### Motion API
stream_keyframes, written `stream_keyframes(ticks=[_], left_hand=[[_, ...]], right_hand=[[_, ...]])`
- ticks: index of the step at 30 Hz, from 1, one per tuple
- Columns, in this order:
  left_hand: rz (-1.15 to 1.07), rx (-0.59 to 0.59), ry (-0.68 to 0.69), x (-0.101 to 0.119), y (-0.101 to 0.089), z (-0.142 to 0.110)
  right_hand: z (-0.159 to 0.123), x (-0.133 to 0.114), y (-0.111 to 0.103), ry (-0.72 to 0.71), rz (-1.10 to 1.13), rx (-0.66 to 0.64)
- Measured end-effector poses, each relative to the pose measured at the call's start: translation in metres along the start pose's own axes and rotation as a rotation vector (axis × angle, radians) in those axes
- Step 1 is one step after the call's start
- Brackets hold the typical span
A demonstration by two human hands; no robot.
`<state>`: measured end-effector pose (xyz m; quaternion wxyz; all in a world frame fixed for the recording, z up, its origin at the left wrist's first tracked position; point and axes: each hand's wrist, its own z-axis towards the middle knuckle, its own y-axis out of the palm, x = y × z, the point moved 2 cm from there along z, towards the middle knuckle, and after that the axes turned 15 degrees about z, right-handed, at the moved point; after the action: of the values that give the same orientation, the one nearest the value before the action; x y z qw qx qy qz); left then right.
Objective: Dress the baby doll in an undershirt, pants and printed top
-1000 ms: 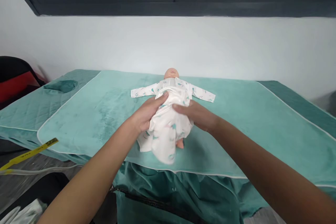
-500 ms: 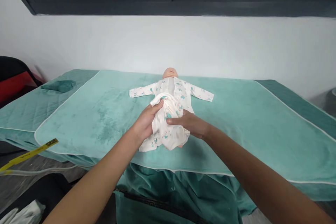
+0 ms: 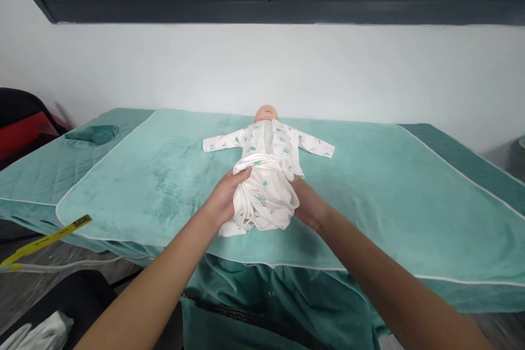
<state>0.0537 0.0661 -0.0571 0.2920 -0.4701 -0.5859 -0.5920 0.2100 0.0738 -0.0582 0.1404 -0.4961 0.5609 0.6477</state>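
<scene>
A baby doll (image 3: 266, 113) lies on its back on the bed, head toward the wall. It wears a white long-sleeved baby shirt (image 3: 289, 142) with a green and pink print, both sleeves stretched out sideways. Bunched over the doll's lower body are white printed baby pants (image 3: 268, 197), one leg trailing to the lower left. My left hand (image 3: 225, 191) is closed on their left edge, thumb on top of the cloth. At the right edge, my right hand (image 3: 308, 201) reaches under or into the pants, its fingers hidden by the fabric. The doll's legs are covered.
A green velvety cover (image 3: 377, 202) spreads over the bed, with a face hole (image 3: 95, 135) at the left end. Behind stands a white wall (image 3: 164, 68) below a dark window frame. A yellow strip (image 3: 49, 238) and black seats are at the left.
The right thumb has left the top of the pants, and that hand now goes under or into the cloth. The pants are spread wider; the left hand keeps its grip, slightly lower.
</scene>
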Motion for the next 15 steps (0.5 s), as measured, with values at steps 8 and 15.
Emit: stream_keyframes(ticks=[8, 15], left_hand=[[0.094, -0.031, -0.194, -0.014, 0.007, -0.006], [0.281, -0.078, -0.462, -0.015, 0.012, -0.031]], right_hand=[[-0.013, 0.012, -0.02, 0.043, -0.035, 0.016], [-0.051, 0.022, -0.018, 0.163, -0.041, 0.094]])
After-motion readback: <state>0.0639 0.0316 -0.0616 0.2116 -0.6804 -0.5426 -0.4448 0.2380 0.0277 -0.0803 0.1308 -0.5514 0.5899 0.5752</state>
